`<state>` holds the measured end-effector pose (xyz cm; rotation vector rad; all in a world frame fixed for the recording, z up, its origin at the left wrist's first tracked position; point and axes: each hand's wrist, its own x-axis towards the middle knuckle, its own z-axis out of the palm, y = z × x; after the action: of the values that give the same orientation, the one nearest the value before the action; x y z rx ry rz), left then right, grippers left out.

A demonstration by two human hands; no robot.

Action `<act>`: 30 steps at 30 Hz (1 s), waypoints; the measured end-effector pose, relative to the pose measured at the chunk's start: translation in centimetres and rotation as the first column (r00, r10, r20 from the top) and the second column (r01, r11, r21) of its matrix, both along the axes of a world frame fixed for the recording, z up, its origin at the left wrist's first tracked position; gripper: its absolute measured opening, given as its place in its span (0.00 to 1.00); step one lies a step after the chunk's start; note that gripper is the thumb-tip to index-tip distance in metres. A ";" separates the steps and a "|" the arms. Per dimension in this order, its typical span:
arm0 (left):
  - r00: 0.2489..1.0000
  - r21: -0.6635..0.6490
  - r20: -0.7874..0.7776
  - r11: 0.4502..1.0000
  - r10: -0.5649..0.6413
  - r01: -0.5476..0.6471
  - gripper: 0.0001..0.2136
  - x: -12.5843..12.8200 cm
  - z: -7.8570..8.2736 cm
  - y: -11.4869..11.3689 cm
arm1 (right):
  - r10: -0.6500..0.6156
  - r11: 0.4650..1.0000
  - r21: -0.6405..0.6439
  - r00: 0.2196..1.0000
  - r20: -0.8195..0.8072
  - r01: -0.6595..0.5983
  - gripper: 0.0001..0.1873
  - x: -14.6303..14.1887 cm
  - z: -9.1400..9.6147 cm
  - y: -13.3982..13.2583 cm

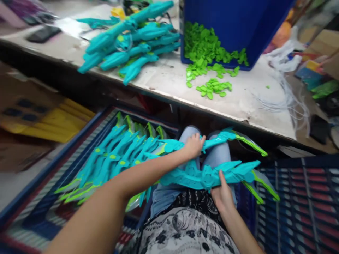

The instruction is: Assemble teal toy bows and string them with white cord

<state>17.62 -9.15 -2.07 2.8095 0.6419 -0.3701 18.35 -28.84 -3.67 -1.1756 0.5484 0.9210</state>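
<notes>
My left hand (194, 145) grips a teal plastic toy piece with a lime green tip (225, 138), held over my knees. Just below it, my right hand (223, 192) holds a second, wider teal toy piece (209, 175) with green blades, resting across my lap. To the left of my legs a blue crate (47, 169) is filled with several of the same teal and green pieces (111, 158).
A worn white table (246, 98) runs above my knees. On it lie a heap of teal toy bodies (129, 42), loose small green parts (212, 86) and a tipped blue bin (233, 24). A dark blue crate (304, 197) stands at right.
</notes>
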 end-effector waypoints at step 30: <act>0.893 -0.167 0.375 0.965 0.251 -0.201 0.30 -8.2 -4.5 -4.3 | 0.676 0.112 -0.930 -0.659 0.330 -0.350 0.26 3.9 1.0 -1.4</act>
<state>9.43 -13.47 -6.52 2.5407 0.8056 0.1918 22.28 -30.21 -2.69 -2.1379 -1.8977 0.7531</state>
